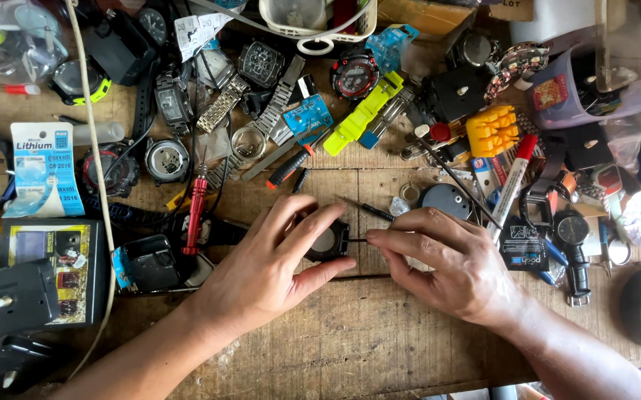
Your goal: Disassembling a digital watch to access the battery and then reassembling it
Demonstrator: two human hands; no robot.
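My left hand (pixel 272 263) grips a black watch case (pixel 328 241) lying face down on the wooden workbench (pixel 350 333), with fingers over its top and thumb under its lower edge. My right hand (pixel 446 259) pinches a thin dark pin or tool tip (pixel 357 239) and holds it against the case's right side. A small black screwdriver (pixel 368 210) lies just above the case.
Watch parts crowd the back of the bench: a red screwdriver (pixel 196 211), a yellow strap (pixel 361 112), a metal bracelet (pixel 272 111), a red-rimmed black watch (pixel 354 74), an orange tool block (pixel 492 131), a red-capped marker (pixel 511 185) and a battery card (pixel 42 170). A black box (pixel 54 270) sits left.
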